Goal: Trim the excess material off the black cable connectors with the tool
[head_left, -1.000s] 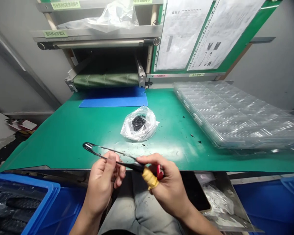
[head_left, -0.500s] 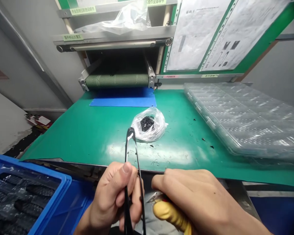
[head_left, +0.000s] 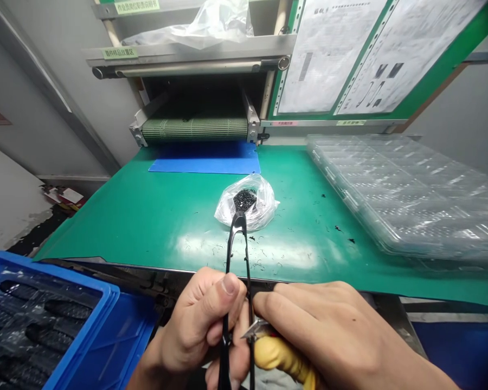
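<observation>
Standing right by the bench here: green mat (head_left: 146,216) covers the whole worktop, speckled with little black shavings around the middle. At 12 o'clock from the hands there's a small clear bag of black bits (head_left: 247,205), and past it a blue sheet (head_left: 205,164) under a ribbed green roller (head_left: 194,129). Stack of clear plastic trays (head_left: 406,189) sits off at 2 o'clock, instruction sheets (head_left: 350,49) pinned on the green board above. Blue bin (head_left: 44,325) with dark parts at 9 o'clock, below the table edge.

Left hand (head_left: 199,325) is pinched tight around a thin black loop-shaped part (head_left: 238,254), pointing up toward 12. Right hand (head_left: 329,336), yellow cot on one finger, grips a small blade (head_left: 254,329) touching the part's side.
</observation>
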A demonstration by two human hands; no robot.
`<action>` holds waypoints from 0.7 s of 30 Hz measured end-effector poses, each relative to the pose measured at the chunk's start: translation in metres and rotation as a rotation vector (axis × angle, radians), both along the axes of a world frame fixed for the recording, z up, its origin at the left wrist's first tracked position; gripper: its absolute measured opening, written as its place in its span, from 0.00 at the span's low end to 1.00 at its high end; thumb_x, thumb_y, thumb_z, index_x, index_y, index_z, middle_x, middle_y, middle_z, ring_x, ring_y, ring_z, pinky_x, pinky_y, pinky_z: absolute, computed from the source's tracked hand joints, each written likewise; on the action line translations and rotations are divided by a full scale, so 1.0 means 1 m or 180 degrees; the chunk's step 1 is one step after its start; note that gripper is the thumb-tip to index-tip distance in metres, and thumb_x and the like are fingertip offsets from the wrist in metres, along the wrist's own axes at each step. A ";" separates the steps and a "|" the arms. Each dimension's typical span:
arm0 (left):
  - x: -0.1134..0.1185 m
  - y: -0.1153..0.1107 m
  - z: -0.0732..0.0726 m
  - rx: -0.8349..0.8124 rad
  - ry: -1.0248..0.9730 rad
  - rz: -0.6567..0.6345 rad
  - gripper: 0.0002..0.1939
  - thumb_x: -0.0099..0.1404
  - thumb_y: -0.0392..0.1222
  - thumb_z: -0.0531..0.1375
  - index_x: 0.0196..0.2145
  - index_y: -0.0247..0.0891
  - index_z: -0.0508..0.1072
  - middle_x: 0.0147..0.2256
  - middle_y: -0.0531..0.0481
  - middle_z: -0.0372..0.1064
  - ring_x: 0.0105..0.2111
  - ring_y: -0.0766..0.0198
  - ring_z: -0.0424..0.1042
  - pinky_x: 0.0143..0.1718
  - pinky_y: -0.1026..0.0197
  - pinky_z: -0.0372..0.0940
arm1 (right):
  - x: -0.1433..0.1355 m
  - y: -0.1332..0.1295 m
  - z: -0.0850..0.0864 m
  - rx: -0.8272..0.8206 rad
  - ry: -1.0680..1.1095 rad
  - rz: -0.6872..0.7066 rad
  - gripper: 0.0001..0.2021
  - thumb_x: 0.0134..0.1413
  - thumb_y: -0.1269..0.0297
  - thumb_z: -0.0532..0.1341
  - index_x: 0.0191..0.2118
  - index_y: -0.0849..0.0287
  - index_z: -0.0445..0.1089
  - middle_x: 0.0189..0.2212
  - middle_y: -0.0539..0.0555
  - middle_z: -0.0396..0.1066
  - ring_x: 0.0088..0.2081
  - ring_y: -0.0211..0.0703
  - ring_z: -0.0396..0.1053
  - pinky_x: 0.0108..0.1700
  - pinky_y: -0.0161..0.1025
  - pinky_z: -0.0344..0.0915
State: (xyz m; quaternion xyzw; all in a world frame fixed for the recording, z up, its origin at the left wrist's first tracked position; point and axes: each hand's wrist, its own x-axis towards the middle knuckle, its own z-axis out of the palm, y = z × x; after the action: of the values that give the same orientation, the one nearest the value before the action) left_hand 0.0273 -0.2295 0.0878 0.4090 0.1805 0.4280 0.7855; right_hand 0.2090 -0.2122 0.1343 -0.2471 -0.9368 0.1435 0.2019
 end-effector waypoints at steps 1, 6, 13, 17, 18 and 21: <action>0.000 0.000 -0.001 -0.0002 -0.0010 0.0007 0.29 0.69 0.60 0.50 0.17 0.40 0.52 0.10 0.55 0.58 0.04 0.75 0.46 0.05 0.69 0.40 | 0.000 -0.001 -0.001 0.0000 -0.0022 -0.0013 0.24 0.73 0.60 0.37 0.28 0.58 0.62 0.23 0.52 0.65 0.20 0.37 0.60 0.20 0.35 0.53; 0.003 -0.001 -0.007 -0.0049 -0.0110 0.0121 0.29 0.70 0.59 0.49 0.17 0.40 0.52 0.10 0.57 0.55 0.05 0.75 0.44 0.06 0.70 0.39 | 0.003 -0.001 -0.010 0.0044 -0.0079 -0.0032 0.24 0.72 0.57 0.37 0.26 0.57 0.59 0.20 0.50 0.64 0.18 0.36 0.58 0.19 0.36 0.51; 0.007 -0.001 -0.016 0.0075 -0.0476 0.0183 0.26 0.73 0.54 0.45 0.19 0.40 0.53 0.10 0.57 0.54 0.05 0.74 0.44 0.07 0.70 0.40 | 0.001 -0.007 -0.020 -0.0205 -0.0009 -0.0255 0.19 0.71 0.56 0.44 0.27 0.56 0.56 0.20 0.47 0.63 0.17 0.35 0.58 0.20 0.36 0.50; 0.008 0.000 -0.017 0.0195 -0.0584 0.0245 0.26 0.75 0.52 0.42 0.20 0.40 0.52 0.10 0.58 0.52 0.06 0.73 0.43 0.07 0.69 0.40 | -0.002 -0.010 -0.024 -0.0381 0.0049 -0.0319 0.18 0.70 0.57 0.48 0.26 0.56 0.54 0.19 0.46 0.60 0.17 0.34 0.56 0.20 0.35 0.50; 0.008 0.000 -0.016 0.0211 -0.0595 0.0248 0.26 0.75 0.51 0.41 0.20 0.40 0.52 0.10 0.58 0.51 0.07 0.73 0.43 0.07 0.69 0.40 | -0.002 -0.010 -0.025 -0.0347 0.0065 -0.0330 0.18 0.70 0.57 0.48 0.26 0.55 0.53 0.19 0.45 0.59 0.17 0.34 0.55 0.20 0.35 0.49; 0.008 0.001 -0.014 0.0237 -0.0653 0.0276 0.25 0.74 0.52 0.43 0.20 0.40 0.52 0.10 0.58 0.50 0.07 0.73 0.42 0.08 0.70 0.40 | -0.001 -0.005 -0.023 -0.0167 0.0194 -0.0404 0.17 0.70 0.59 0.46 0.26 0.55 0.54 0.18 0.45 0.58 0.16 0.34 0.52 0.18 0.35 0.48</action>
State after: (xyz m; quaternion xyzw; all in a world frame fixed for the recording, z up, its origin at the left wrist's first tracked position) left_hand 0.0353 -0.2286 0.0736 0.3838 0.1007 0.5076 0.7648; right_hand 0.2084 -0.2174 0.1108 -0.3068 -0.9086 0.1623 0.2324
